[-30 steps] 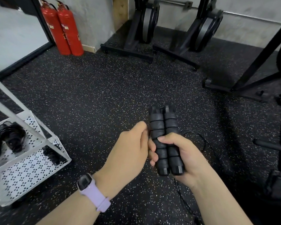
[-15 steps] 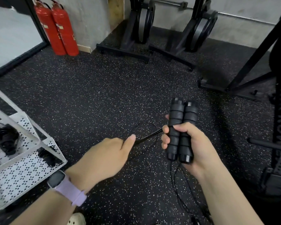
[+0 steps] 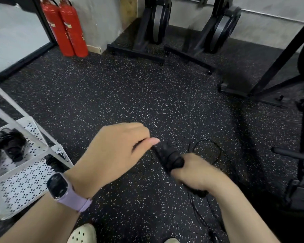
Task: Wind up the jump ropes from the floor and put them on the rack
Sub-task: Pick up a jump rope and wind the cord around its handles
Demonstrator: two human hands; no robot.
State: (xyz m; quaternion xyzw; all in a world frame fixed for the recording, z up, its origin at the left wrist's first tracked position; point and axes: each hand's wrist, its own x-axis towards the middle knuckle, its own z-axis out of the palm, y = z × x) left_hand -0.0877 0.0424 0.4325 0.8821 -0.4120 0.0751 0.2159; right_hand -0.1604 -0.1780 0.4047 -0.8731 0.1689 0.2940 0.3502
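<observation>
Right grip: right hand point(image 3: 197, 174) was curled tight around the paired jump rope handles point(image 3: 169, 158), fingers wrapped over their lower half; motion blur softened the outline.
Left grip: left hand point(image 3: 116, 151) pinched the cord point(image 3: 206, 146) just beside the handle tops, thumb and forefinger together on it, other fingers loosely curled. The exact contact spot was blurred.
Where the rope was: handles in the right hand, held above the floor point(image 3: 147, 95); the free cord looped out behind that hand and trailed down past the wrist toward the bottom edge of the view.
Handle axis: lay tilted, tops pointing up-left toward the left hand, butts hidden in the right palm.
Key relation: the slack cord lay to the right and below the handles, while the pinching hand sat to their left. Judged: the next wrap would need the left hand to carry cord across the handles' long axis, the right hand holding them steady.
Nearer hand: left was nearer the rack point(image 3: 35, 172), which stood at the left edge.
Rack contents: dark coiled ropes point(image 3: 11, 146) lay on its upper shelf.
Materials: handles looked ribbed, matte black, foam-like; cord thin, glossy, springy, holding its own loops. Rack was white perforated metal with slim tube legs.
Floor: black speckled rubber; poor contrast with the cord.
Risk, judged: the springy cord might slip off the wrap if tension dropped.
Progress, judged: winding barely begun on this rope.
</observation>
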